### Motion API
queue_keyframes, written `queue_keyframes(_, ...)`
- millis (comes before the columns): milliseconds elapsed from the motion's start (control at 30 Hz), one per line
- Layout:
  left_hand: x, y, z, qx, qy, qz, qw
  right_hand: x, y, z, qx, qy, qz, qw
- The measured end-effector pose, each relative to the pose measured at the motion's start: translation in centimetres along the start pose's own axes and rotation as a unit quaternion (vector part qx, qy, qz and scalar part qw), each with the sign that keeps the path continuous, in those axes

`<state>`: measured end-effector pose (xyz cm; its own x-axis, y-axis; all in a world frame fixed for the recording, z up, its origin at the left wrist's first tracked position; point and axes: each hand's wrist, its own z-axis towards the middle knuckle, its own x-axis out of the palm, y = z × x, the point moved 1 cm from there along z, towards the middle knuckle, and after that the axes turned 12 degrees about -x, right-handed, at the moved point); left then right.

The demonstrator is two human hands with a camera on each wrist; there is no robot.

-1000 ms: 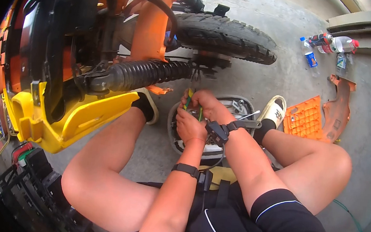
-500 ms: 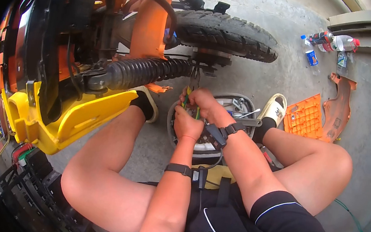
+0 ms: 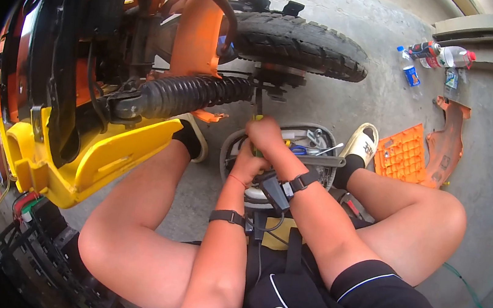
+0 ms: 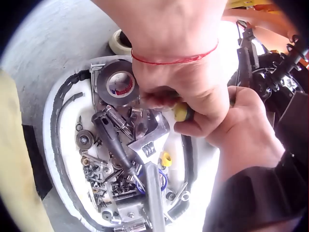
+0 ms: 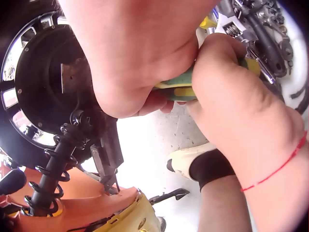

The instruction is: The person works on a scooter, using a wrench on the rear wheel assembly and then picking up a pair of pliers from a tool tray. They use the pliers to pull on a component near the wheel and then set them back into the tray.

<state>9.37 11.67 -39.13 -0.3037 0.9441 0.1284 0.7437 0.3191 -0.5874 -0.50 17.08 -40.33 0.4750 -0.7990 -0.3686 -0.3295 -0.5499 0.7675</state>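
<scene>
Green-and-yellow-handled pliers (image 5: 181,89) are gripped by both hands. In the head view their metal end points up toward the wheel hub (image 3: 279,75), beside the lower end of the black coil spring (image 3: 198,96); contact there cannot be told. My right hand (image 3: 267,138) wraps the handles nearer the metal end. Just below it, my left hand (image 3: 248,163), with a red string at its wrist, curls round the handle ends. A yellow handle end (image 4: 182,112) shows at the left thumb in the left wrist view. The palms hide most of the handles.
Under the hands stands a grey-rimmed tray (image 3: 225,164) with an adjustable wrench (image 4: 153,174), black tape (image 4: 116,83), a screwdriver (image 4: 110,135) and small hardware. Yellow bodywork (image 3: 116,159) is at left. Orange panels (image 3: 403,153) and bottles (image 3: 412,76) lie at right.
My right hand has closed further over the handles, which showed spread between the hands before. The pliers' metal end looks narrower now. My left forearm has shifted slightly left.
</scene>
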Motion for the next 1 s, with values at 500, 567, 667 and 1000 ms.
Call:
queue_keyframes(500,-1.7,1.8,0.6,-0.190,0.335,-0.372,0.845,-3.3,0.5,-0.8,0.044,0.246,0.298,0.921)
queue_keyframes(567,-1.8,1.4,0.9,-0.181,0.359,-0.377,0.834,-3.1,0.8,-0.9,0.043,0.219,0.262,0.939)
queue_keyframes(667,-2.4,1.6,1.3,-0.186,0.368,-0.375,0.830,-2.1,0.8,-1.1,0.032,0.160,0.244,0.956)
queue_keyframes(1000,-2.1,0.4,-1.3,-0.199,0.250,-0.340,0.885,-2.1,2.2,-1.2,0.041,0.098,0.034,0.994)
